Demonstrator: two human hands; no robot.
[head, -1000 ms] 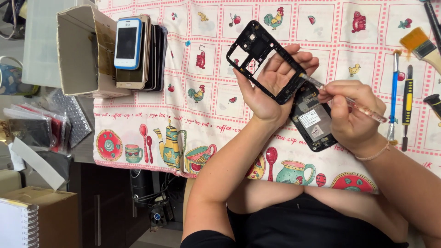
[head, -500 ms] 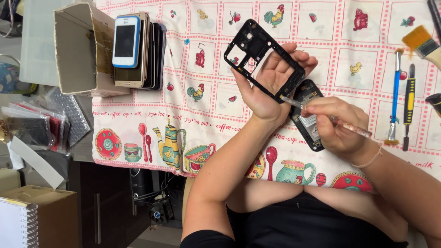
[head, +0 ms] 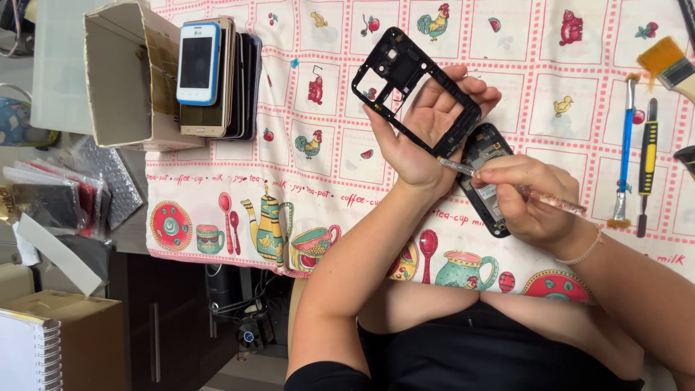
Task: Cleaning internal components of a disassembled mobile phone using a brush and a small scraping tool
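Head view. My left hand (head: 427,127) is raised over the worktop (head: 507,43), which is covered by a patterned cloth. Its fingers are curled loosely through the black phone frame (head: 405,83) and grip it at the lower edge; the frame is tilted, clear of the cloth.

My right hand (head: 528,199) is closed around a clear-handled screwdriver (head: 507,185) in a pen grip. The tip points left and sits at the lower corner of the frame, just beside my left palm.

The opened black phone (head: 486,177) lies flat on the cloth, partly under my right hand, just beside the frame.

At the right edge lie a blue-handled tool (head: 624,145), a black and yellow tool (head: 646,159) and a brush (head: 670,65), well apart from both hands. At upper left, a stack of phones (head: 210,76) rests against an open cardboard box (head: 119,76).
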